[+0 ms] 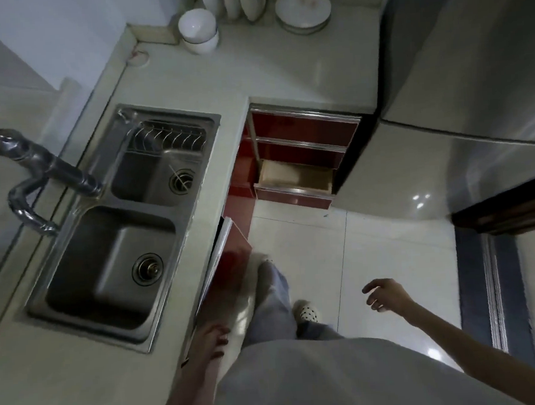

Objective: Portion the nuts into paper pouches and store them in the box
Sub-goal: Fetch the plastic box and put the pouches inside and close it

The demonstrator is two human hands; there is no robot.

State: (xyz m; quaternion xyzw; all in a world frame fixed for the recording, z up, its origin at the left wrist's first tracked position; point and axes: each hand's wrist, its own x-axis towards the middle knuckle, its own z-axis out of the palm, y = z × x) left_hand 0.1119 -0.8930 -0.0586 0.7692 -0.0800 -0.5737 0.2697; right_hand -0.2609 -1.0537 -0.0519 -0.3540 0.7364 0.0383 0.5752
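Note:
No nuts, paper pouches or box are in view. My left hand (pixel 213 338) hangs low beside the counter edge, next to a red cabinet door (pixel 232 260) that stands ajar; the fingers look loosely curled and hold nothing. My right hand (pixel 386 293) is out over the floor tiles, fingers spread and empty. A red drawer (pixel 293 179) under the corner counter is pulled out and its pale wooden inside looks bare.
A steel double sink (pixel 114 274) with a tap (pixel 36 182) fills the left counter. White bowls (pixel 197 26) and plates (pixel 303 9) stand at the back. A steel fridge (pixel 470 64) is on the right, a dark mat (pixel 496 282) on the floor.

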